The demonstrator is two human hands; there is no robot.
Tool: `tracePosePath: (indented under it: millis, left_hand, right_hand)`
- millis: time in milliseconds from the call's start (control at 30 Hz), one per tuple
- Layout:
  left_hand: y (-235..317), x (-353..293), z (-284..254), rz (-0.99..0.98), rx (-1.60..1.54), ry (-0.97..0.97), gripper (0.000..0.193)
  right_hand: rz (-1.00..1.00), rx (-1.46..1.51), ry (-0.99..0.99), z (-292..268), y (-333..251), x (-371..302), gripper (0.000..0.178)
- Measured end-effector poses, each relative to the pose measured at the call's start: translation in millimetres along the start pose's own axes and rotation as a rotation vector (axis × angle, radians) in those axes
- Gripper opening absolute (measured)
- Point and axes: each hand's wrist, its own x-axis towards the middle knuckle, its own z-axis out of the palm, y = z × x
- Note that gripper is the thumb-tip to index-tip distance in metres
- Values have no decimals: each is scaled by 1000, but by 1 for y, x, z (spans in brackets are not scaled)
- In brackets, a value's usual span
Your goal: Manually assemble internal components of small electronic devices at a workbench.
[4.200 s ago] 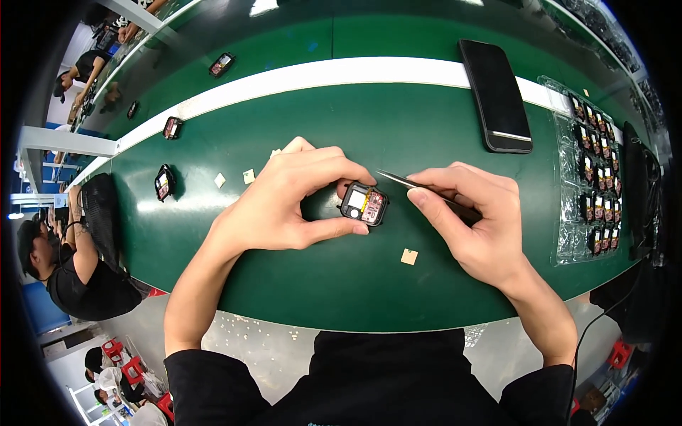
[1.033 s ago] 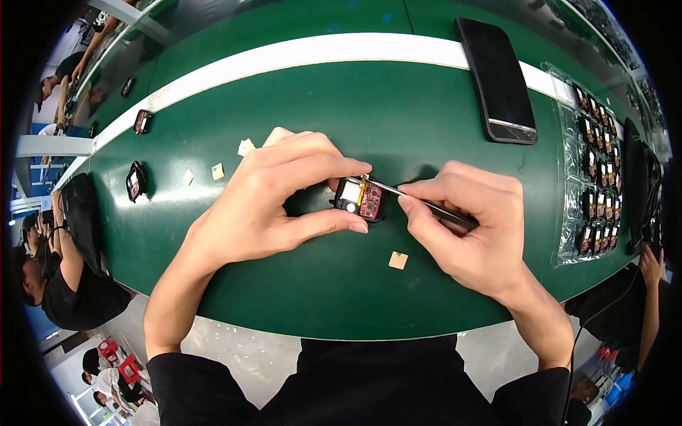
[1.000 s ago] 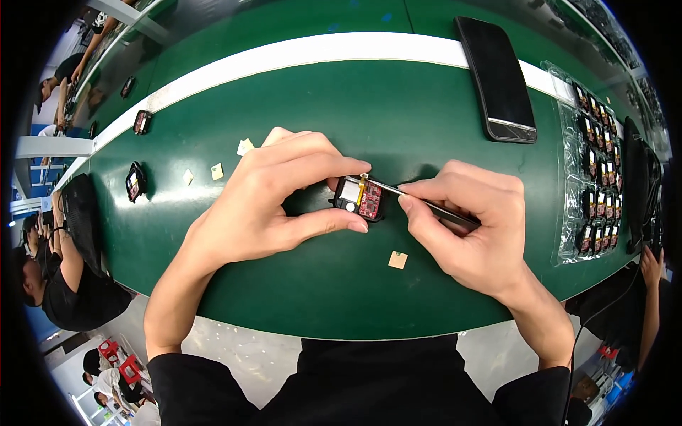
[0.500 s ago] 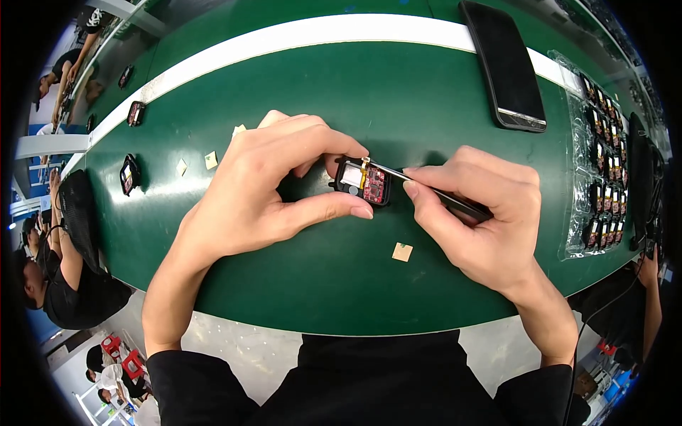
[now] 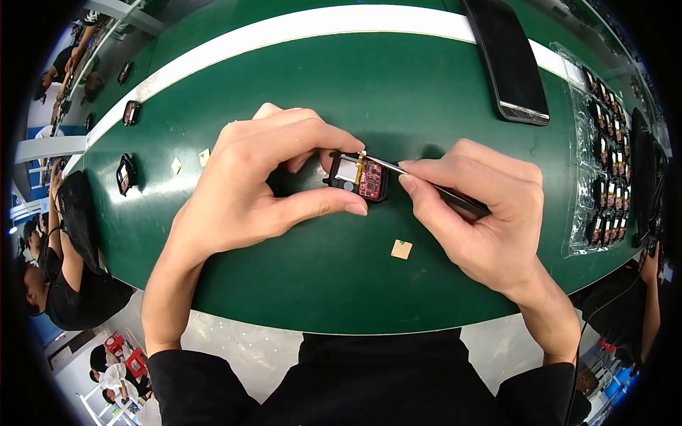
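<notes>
A small black device housing (image 5: 357,179) sits between the thumb and fingers of my left hand (image 5: 252,177). Inside it show a red circuit board (image 5: 371,179), a silvery block (image 5: 347,169) and a yellow strip. My right hand (image 5: 483,213) pinches dark tweezers (image 5: 447,196). Their thin metal tip reaches the upper edge of the housing, beside my left index fingertip, at a small gold-coloured piece. Whether the tip grips that piece or only touches it I cannot tell. A small beige square (image 5: 401,248) lies on the green table below the housing.
Clear plastic trays (image 5: 579,206) of similar devices stand at the right. A black phone (image 5: 508,64) lies across the white strip (image 5: 320,20). On the left are several loose devices, one (image 5: 126,175) near the edge, and beige pieces (image 5: 176,166). Other people sit beyond both sides.
My left hand and the housing have shifted slightly left and up in the picture. The tweezer tip stays at the housing's upper edge, and both holds are the same.
</notes>
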Motion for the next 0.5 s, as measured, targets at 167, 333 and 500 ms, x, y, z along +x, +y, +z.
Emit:
tracePosePath:
  millis: [167,333,500]
  left_hand:
    - [2,0,-2,2,0,-10,57]
    - [5,3,-2,-6,-15,2,45]
    - [0,1,-2,6,6,-14,56]
  right_hand:
    - [-13,1,-15,0,-1,1,16]
    - [-19,12,-3,-2,1,1,15]
    - [-12,4,-18,-2,1,2,14]
